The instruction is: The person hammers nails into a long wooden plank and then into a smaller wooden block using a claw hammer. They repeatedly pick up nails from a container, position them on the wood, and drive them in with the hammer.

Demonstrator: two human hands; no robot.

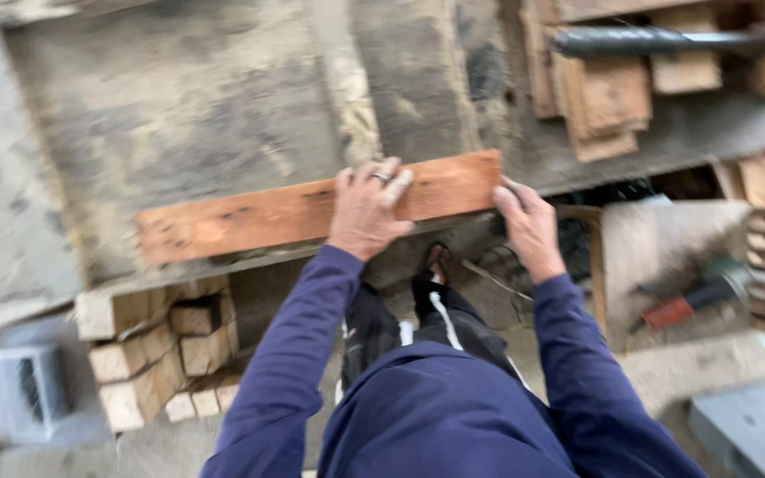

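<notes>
A reddish-brown wooden plank lies along the near edge of a worn grey workbench. My left hand, with a ring on one finger, rests flat on top of the plank near its right half. The plank's right end is gripped by my right hand, fingers wrapped at the edge. Both arms wear dark blue sleeves.
Stacked pale wood blocks sit under the bench at left. Wood offcuts and a dark metal bar lie at the back right. A power tool with a red handle rests on a low surface at right. A grey box stands lower left.
</notes>
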